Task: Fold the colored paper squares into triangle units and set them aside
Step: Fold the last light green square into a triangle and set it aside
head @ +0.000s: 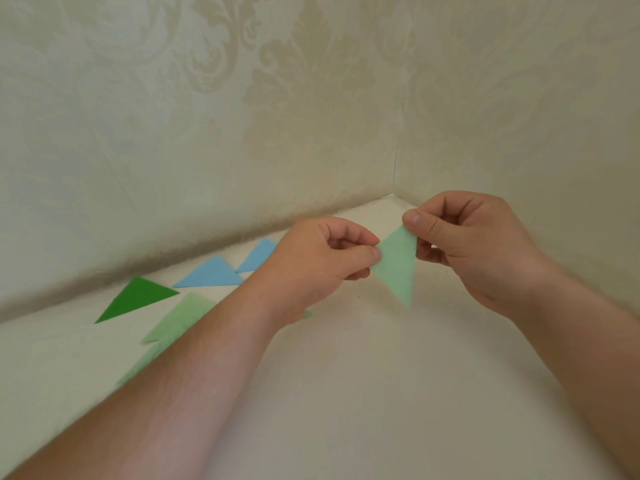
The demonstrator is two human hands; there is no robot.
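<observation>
Left hand (318, 258) and right hand (464, 244) each pinch a corner of the pale green triangle (396, 268).

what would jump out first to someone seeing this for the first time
Both hands, at centre right, hold a pale green paper triangle in the air: the left hand pinches its left corner, the right hand its top. On the white surface to the left lie folded triangles, a dark green one and a blue one among them.

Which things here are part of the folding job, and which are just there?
Part of the job:
- light green triangle, pinched by left hand and right hand
- dark green triangle
- two blue triangles
- pale green triangles

Just there:
- white table
- patterned wall
</observation>
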